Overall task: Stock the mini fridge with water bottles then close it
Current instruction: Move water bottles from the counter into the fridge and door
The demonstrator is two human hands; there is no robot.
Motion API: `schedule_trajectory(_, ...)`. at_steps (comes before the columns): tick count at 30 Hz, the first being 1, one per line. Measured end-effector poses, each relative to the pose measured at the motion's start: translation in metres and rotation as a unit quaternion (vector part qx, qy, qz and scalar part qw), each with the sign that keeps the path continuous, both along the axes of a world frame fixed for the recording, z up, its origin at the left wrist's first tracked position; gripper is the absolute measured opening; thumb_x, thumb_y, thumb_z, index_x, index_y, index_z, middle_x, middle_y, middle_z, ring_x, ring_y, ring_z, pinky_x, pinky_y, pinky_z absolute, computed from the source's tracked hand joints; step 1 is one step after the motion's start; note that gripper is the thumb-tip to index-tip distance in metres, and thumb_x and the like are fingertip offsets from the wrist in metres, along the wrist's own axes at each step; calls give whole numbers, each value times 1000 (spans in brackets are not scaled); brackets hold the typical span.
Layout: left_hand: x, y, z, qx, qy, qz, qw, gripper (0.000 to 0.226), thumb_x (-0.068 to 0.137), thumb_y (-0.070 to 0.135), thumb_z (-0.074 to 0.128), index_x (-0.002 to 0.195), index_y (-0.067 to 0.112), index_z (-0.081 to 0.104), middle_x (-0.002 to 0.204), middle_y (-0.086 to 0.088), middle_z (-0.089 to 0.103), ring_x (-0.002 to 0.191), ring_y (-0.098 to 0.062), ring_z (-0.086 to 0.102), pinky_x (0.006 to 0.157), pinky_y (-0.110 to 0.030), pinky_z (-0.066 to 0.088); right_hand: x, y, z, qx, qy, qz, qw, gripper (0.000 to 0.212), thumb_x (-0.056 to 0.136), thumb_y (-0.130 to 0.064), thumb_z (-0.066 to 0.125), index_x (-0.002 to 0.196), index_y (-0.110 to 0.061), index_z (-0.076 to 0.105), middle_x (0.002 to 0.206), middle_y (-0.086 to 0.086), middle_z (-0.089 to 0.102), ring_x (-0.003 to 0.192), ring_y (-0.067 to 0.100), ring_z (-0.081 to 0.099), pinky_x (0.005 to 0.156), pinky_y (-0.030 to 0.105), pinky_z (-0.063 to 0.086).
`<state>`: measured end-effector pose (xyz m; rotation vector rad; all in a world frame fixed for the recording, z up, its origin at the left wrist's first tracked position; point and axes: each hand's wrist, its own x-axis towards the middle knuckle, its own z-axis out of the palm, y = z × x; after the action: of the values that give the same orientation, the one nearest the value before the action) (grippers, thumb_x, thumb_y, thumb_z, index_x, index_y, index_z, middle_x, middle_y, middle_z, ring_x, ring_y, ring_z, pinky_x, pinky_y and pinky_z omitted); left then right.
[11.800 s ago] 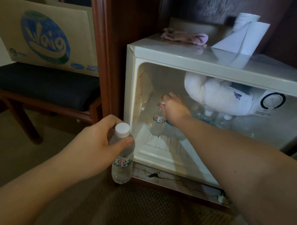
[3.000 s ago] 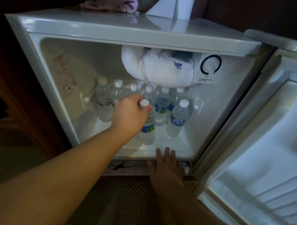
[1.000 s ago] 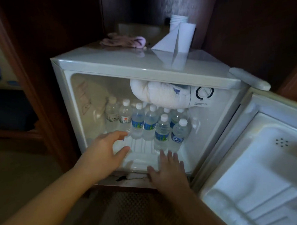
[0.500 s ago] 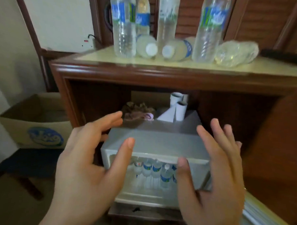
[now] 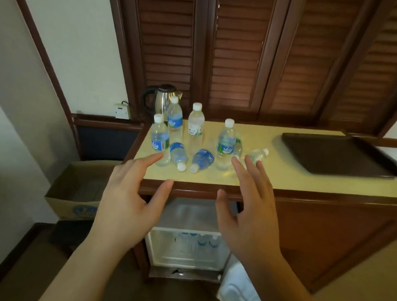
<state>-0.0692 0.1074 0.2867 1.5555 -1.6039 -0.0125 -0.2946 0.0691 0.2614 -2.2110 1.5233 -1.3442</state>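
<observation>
Several water bottles stand and lie on the cream counter top (image 5: 282, 176): an upright one at the left (image 5: 159, 141), two lying on their sides (image 5: 178, 156) (image 5: 202, 160), another upright one (image 5: 225, 146) to the right. My left hand (image 5: 131, 199) and my right hand (image 5: 250, 209) are both raised with fingers spread, holding nothing, just short of the counter's front edge. Below them the white mini fridge (image 5: 186, 247) stands with its door (image 5: 239, 288) swung open to the right, and several bottles show at the back inside.
A steel kettle (image 5: 161, 98) sits at the counter's back left by a wall socket (image 5: 121, 110). A dark tray (image 5: 336, 154) lies on the right of the counter. A cardboard box (image 5: 77, 190) rests on a chair at the left. Louvred wooden doors stand behind.
The view has risen from inside the fridge to the counter top. Both hands left the fridge floor and now hover open near the bottles on the counter.
</observation>
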Motion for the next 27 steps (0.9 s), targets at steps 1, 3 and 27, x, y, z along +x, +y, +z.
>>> schedule_trajectory(1, -1, 0, 14, -2, 4, 5, 1000, 59, 89, 41, 71, 144, 36, 51, 127, 23, 53, 119, -2, 47, 89, -16, 37, -5, 1, 17, 11, 7, 2, 1000, 68, 97, -37, 63, 157, -32, 33, 167, -7, 26, 158, 14, 8, 120, 54, 34)
schedule_trajectory(3, -2, -1, 15, 7, 10, 8, 1000, 57, 89, 42, 70, 143, 35, 53, 130, 18, 57, 120, -6, 50, 89, -17, 39, -4, -1, 18, 25, 22, 8, 999, 67, 97, -41, 61, 157, -36, 31, 166, -8, 27, 157, 13, 10, 120, 52, 35)
schedule_trajectory(27, 91, -226, 6, 100, -13, 57, 993, 56, 95, 47, 66, 148, 44, 45, 151, 4, 47, 136, -22, 47, 106, -38, 44, 171, -189, -23, 303, 161, -45, 938, 50, 94, -18, 59, 139, -15, 38, 121, 8, 62, 108, 30, 66, 70, 35, 49)
